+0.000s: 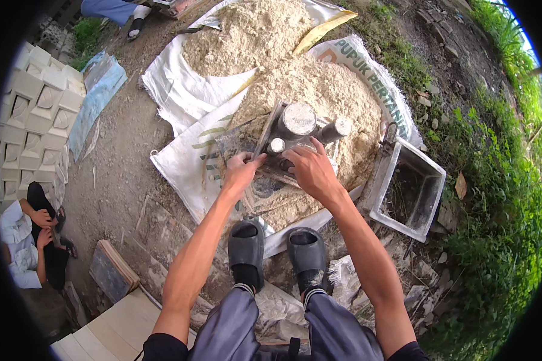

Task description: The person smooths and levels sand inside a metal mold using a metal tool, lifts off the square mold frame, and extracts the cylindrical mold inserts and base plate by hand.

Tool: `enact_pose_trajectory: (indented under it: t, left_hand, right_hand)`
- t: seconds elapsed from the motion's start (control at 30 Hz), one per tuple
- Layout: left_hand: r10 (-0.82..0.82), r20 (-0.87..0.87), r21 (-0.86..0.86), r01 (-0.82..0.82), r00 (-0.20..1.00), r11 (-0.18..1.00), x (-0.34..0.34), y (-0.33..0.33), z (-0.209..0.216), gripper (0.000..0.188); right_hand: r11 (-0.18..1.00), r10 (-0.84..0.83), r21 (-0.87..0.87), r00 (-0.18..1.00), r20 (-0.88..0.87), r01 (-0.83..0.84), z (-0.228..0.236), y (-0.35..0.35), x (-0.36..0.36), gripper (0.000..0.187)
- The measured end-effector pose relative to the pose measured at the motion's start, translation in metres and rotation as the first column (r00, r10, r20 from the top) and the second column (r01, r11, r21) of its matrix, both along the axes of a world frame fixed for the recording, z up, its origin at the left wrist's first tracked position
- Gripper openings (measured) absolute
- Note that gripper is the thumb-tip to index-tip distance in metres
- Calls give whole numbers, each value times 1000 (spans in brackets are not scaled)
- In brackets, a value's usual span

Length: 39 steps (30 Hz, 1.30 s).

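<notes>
head view: left hand clenched on the near left edge of a grey metal mould, right hand gripping its near right edge. mould set on a sand heap atop white sacks. hemmed right by an open square frame; bare dirt ground free at left.

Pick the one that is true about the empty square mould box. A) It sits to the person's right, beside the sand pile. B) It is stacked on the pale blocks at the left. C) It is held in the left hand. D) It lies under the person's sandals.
A: the square mould box stands empty on the ground right of the sand pile, while both the left hand and right hand are on the metal mould in the sand.
</notes>
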State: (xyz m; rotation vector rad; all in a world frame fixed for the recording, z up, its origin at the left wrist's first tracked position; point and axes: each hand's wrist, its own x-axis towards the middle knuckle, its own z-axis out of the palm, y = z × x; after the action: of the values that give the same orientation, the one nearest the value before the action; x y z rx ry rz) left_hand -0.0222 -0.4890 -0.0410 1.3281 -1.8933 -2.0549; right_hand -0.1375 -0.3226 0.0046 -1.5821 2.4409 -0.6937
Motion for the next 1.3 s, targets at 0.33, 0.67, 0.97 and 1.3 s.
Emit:
enact_pose_trajectory:
  t: [0.33,0.67,0.97,1.3]
  left_hand:
    - [-43,58,16,42,997,999,-2,1,13,32]
    - [-37,102,25,34,994,999,-18,4,43,30]
    - [-53,153,15,52,987,999,-27,4,50,32]
    - [-1,83,55,-3,997,998,-45,8,71,29]
  right_hand:
    - [786,-338,176,173,925,593,-18,26,109,28]
    - [523,-76,137,-114,991,842,-79,-35,100,25]
    - [659,-707,250,472,527,709,-76,-43,94,33]
    - [673,-697,147,554,456,725,-65,-30,97,33]
